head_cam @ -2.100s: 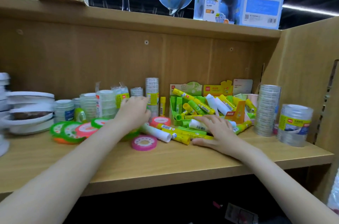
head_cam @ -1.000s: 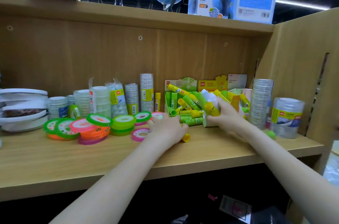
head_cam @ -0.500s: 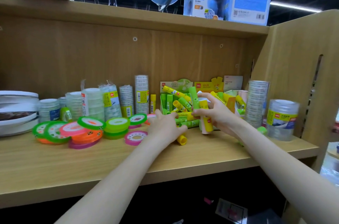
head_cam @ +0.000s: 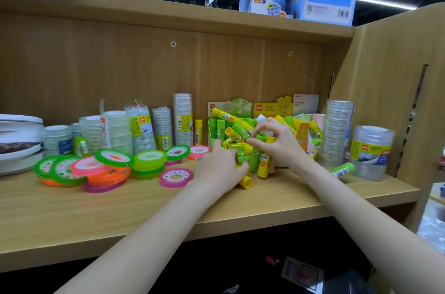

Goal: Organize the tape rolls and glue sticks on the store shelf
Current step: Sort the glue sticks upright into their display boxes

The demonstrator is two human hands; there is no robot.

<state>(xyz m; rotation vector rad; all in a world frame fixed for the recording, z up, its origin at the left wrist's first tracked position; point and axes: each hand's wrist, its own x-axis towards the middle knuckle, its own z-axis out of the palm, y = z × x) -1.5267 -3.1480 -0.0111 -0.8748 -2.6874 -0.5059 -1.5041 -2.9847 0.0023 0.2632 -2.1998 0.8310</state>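
Most glue sticks remain jumbled; coloured tape rolls lie loosely overlapped. Right hand pinches upright sticks; left hand grips a yellow stick.

Both forearms are bare, with no sleeve in view. The left hand and right hand carry no gloves.

Single view, from the camera on my head. It faces forward and slightly down into the wooden shelf, close enough that my forearms run in from the bottom edge. Wide angle: the shelf's front edge crosses the lower frame, its back panel fills the middle, the upper shelf's underside bows across the top.
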